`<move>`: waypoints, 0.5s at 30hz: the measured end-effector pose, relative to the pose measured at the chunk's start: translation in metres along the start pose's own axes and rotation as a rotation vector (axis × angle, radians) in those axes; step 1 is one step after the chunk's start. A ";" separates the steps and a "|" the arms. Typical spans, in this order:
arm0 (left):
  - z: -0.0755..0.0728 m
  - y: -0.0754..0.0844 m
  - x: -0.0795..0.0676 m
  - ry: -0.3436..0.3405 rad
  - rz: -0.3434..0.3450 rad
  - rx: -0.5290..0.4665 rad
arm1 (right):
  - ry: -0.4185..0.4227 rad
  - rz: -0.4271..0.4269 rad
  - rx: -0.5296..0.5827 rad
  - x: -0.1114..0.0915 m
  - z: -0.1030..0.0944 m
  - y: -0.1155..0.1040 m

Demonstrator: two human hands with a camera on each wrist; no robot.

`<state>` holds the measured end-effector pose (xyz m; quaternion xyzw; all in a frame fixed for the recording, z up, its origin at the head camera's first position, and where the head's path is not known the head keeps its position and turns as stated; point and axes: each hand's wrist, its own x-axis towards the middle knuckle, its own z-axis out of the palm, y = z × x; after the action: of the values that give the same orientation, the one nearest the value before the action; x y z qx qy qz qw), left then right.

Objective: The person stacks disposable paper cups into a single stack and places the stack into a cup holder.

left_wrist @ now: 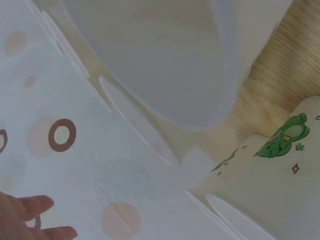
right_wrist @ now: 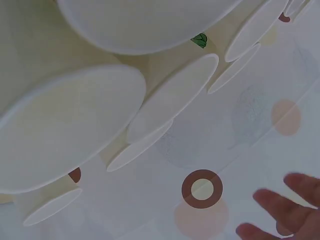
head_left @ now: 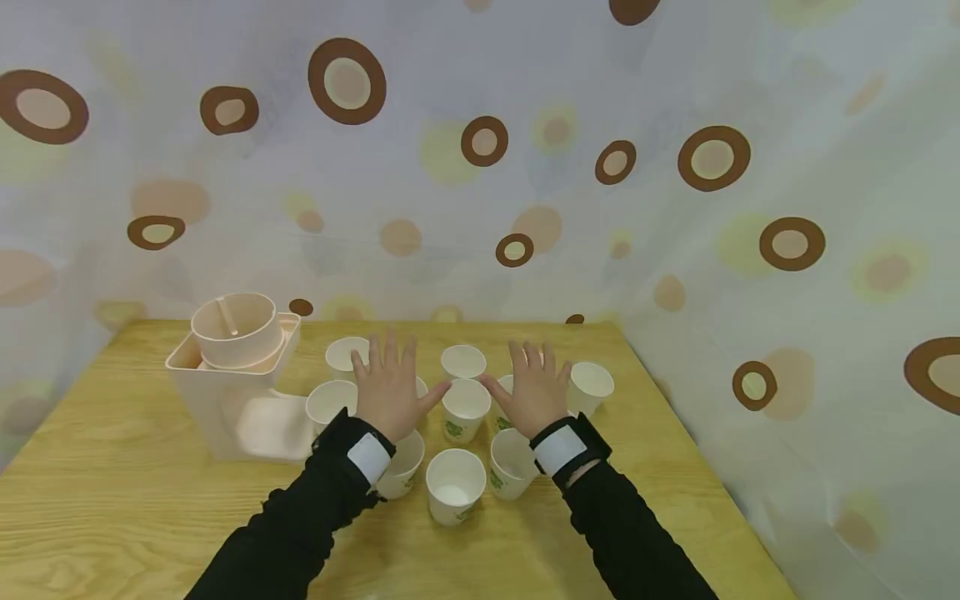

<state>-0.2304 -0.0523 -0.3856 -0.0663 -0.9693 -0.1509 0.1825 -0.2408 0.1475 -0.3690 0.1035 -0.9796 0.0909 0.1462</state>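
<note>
Several white paper cups with green prints stand upright on the table, among them a front cup (head_left: 455, 492), a middle cup (head_left: 466, 407) and a back cup (head_left: 463, 361). Over the left part of the group is my left hand (head_left: 388, 395), fingers spread and holding nothing. My right hand (head_left: 534, 393) is spread the same way above the right part, near the far right cup (head_left: 591, 385). Both hands hide parts of the cups beneath them. In the left wrist view, fingertips of the left hand (left_wrist: 35, 220) show beside cup rims; the right wrist view shows right fingertips (right_wrist: 285, 210) apart from the cups.
At the left of the wooden table (head_left: 187, 525) stands a cream container (head_left: 232, 408) with a round cup-like vessel (head_left: 236, 333) on top. A spotted sheet (head_left: 450, 192) hangs behind the table and along its right side.
</note>
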 end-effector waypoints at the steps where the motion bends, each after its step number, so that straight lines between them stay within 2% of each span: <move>1: 0.000 0.000 0.000 0.004 0.008 -0.007 | -0.005 -0.021 -0.004 -0.001 -0.001 0.002; 5: -0.001 -0.002 -0.008 0.034 0.063 -0.066 | -0.025 -0.132 -0.025 -0.012 -0.002 0.008; 8: -0.003 -0.002 -0.021 0.027 0.131 -0.099 | -0.055 -0.216 -0.031 -0.027 -0.002 0.013; 10: -0.004 0.000 -0.031 -0.008 0.188 -0.092 | -0.097 -0.250 -0.036 -0.037 -0.001 0.018; 15: -0.003 0.011 -0.048 -0.159 0.299 -0.019 | -0.187 -0.280 -0.055 -0.051 0.000 0.028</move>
<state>-0.1832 -0.0469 -0.3976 -0.2233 -0.9586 -0.1253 0.1248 -0.1996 0.1835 -0.3889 0.2428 -0.9671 0.0329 0.0686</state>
